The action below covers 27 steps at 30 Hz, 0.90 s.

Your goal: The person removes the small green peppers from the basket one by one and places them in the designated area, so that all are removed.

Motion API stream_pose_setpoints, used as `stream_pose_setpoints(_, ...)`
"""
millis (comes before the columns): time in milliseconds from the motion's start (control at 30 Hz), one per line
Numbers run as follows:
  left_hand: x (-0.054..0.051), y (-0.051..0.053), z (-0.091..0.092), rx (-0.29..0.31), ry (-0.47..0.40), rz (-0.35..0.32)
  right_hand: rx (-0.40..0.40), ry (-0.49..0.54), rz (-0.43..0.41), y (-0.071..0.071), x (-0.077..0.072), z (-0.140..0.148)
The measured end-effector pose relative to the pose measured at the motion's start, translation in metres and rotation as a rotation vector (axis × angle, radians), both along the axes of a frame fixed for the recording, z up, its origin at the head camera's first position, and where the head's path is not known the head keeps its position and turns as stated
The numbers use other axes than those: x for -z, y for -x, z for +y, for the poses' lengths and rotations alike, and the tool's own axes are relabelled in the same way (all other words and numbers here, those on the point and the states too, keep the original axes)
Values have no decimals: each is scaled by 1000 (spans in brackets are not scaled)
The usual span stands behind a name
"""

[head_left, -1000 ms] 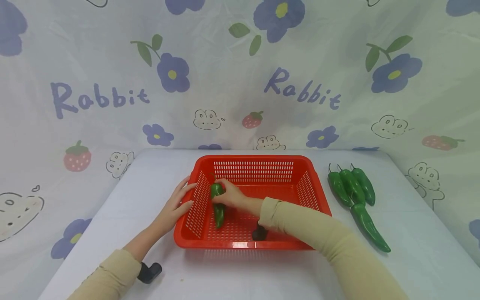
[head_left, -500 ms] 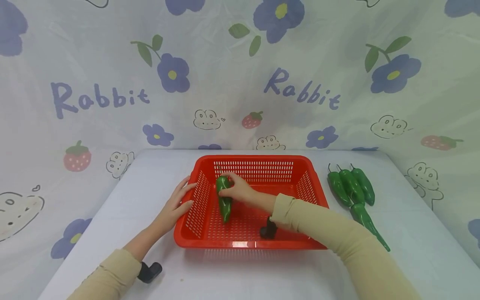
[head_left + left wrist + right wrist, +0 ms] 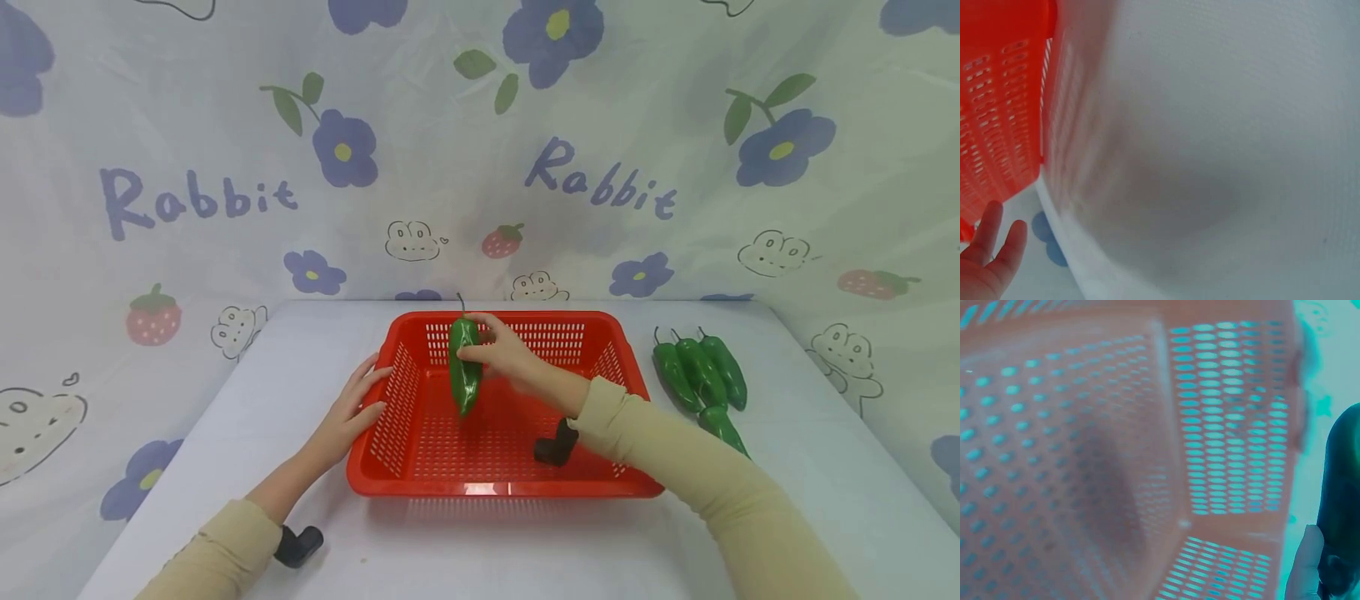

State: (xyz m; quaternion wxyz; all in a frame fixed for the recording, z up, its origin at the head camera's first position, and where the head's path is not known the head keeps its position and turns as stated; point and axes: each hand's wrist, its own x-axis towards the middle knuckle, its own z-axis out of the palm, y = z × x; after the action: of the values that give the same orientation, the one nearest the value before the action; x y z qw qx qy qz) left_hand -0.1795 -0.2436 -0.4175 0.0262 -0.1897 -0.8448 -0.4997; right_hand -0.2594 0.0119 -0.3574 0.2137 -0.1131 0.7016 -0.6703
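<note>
My right hand (image 3: pixel 510 352) grips a long green chili pepper (image 3: pixel 467 383) from its right side, thumb in front. The pepper hangs almost upright above the red perforated basket (image 3: pixel 420 489), its stem pointing up past the far rim. In the right wrist view, with odd colours, the pepper (image 3: pixel 1342 487) is dark at the right edge beside a fingertip. My left hand (image 3: pixel 351 417) rests on the basket's left rim with fingers spread. In the left wrist view, part of this hand (image 3: pixel 988 269) shows by the basket wall (image 3: pixel 997 119).
Several green chili peppers (image 3: pixel 699 371) lie on the white tabletop (image 3: pixel 315 333) right of the basket; my right sleeve (image 3: pixel 697 467) partly covers the lowest one. A patterned cloth (image 3: pixel 450 167) hangs behind the table. A black camera mount (image 3: pixel 300 546) sits at each wrist.
My right hand has lifted the pepper from the basket's left side, moving it up and to the right. My left hand has stayed on the rim.
</note>
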Motion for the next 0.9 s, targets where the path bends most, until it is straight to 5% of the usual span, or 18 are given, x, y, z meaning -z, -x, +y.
stream_pose_setpoints(467, -1, 0, 0, -4, 10, -5, 55, 83, 26, -7, -39, 36)
stream_pose_setpoints(900, -1, 1, -1, -2, 25, 11, 31, 120, 94, -16, -56, 65)
